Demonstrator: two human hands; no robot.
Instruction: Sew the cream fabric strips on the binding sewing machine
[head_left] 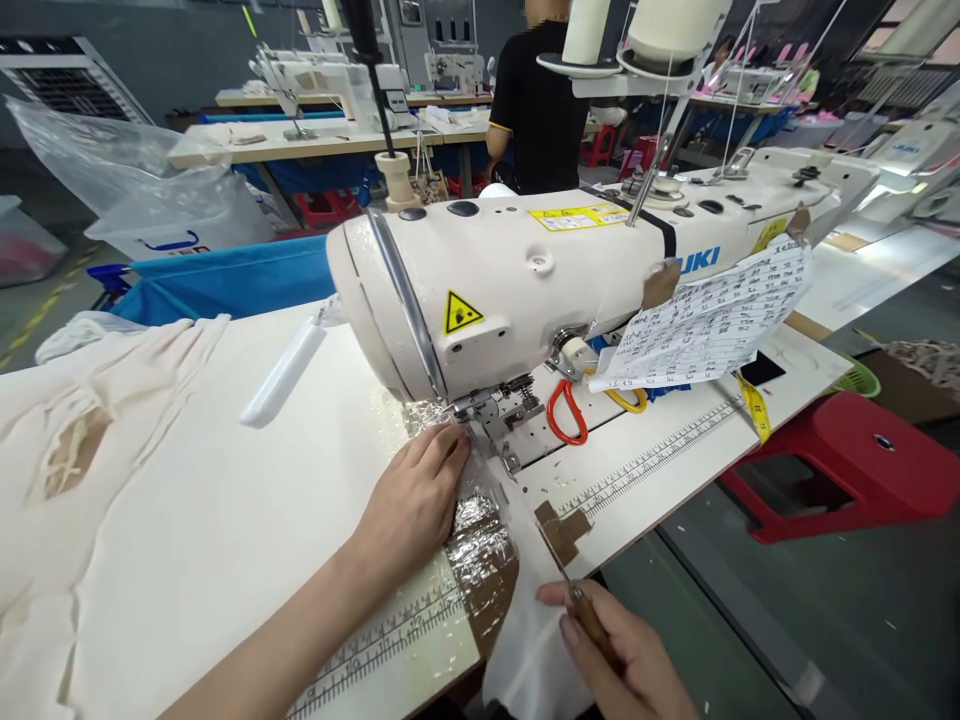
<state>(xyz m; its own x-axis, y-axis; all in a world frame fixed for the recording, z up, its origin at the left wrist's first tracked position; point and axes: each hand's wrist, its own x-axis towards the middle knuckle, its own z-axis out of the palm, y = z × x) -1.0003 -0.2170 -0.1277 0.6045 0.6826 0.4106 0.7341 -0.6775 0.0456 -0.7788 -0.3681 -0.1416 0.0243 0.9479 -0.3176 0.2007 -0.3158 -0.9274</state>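
Note:
My left hand (pixel 426 488) is at the needle end of a white sewing machine (pixel 480 290), its fingers curled together on the edge of thin white fabric (pixel 536 620). The fabric runs from beside the presser foot (pixel 480 408) down over the table's front edge; my fingers hide part of it. In my right hand (pixel 626 650) is an awl (pixel 592 620) with a wooden handle. Its thin metal shaft points up and left, over the fabric. Under my left hand, shiny clear tape (pixel 480 525) covers a strip of the table.
Red-handled scissors (pixel 568 412) lie under the machine arm, beside a handwritten sheet (pixel 712 315). Beige fabric (pixel 142 400) is spread at the left, near a white plastic stick (pixel 283 372). A red stool (pixel 847 465) stands at the right. A person (pixel 541 105) is behind the machine.

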